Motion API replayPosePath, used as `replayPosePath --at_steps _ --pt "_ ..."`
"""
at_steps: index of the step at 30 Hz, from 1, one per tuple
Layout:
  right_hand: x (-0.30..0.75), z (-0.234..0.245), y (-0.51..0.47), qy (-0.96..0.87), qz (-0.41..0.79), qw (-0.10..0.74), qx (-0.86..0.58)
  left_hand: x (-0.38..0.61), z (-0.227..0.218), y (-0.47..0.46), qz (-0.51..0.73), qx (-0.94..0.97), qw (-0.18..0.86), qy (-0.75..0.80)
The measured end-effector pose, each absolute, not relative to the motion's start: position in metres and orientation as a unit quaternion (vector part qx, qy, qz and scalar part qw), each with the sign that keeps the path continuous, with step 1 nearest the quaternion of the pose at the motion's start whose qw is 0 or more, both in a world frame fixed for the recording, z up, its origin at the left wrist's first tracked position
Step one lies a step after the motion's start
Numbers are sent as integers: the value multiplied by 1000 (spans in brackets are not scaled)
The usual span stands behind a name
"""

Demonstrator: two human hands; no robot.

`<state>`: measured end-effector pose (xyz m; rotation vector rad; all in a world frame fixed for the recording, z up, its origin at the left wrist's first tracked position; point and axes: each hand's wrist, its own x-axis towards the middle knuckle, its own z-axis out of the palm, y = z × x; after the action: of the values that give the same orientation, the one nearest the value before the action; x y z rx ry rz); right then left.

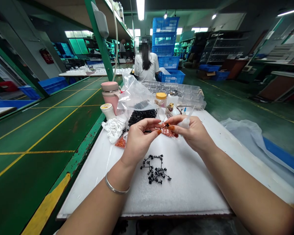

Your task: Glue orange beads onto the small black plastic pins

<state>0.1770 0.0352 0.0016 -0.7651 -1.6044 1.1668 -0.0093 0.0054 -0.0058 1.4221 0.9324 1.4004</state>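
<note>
Above the white work surface, my left hand (138, 140) pinches one end of a small black rod-like part (164, 126) between thumb and fingertips. My right hand (196, 133) is closed at the part's other end. Tucked in the right hand is a translucent white squeeze bottle (185, 122) with a thin nozzle. Below both hands lies a loose cluster of similar black parts (158, 171). Behind the left hand, a clear plastic bag (134, 93) stands over a heap of black pieces (141, 117). Small packets of orange-red bits (120, 142) lie close by.
A pink flask (110, 94), white tub (108, 111), crumpled tissue (114, 130) and yellow-lidded jar (161, 99) line the back. Clear compartment trays (181, 93) stand behind them. Beyond, a person in white (147, 65) sits near stacked blue crates (164, 40). A green table (63, 130) adjoins on the left.
</note>
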Motion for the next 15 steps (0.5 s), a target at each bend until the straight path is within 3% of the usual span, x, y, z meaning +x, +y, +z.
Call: replayPosePath --at_steps 8,15 --pt "178 0 35 -670 486 469 -307 -11 -5 7 575 556 475 367" --pt "179 -1 36 -675 482 461 -316 -10 -2 3 590 595 371 401"
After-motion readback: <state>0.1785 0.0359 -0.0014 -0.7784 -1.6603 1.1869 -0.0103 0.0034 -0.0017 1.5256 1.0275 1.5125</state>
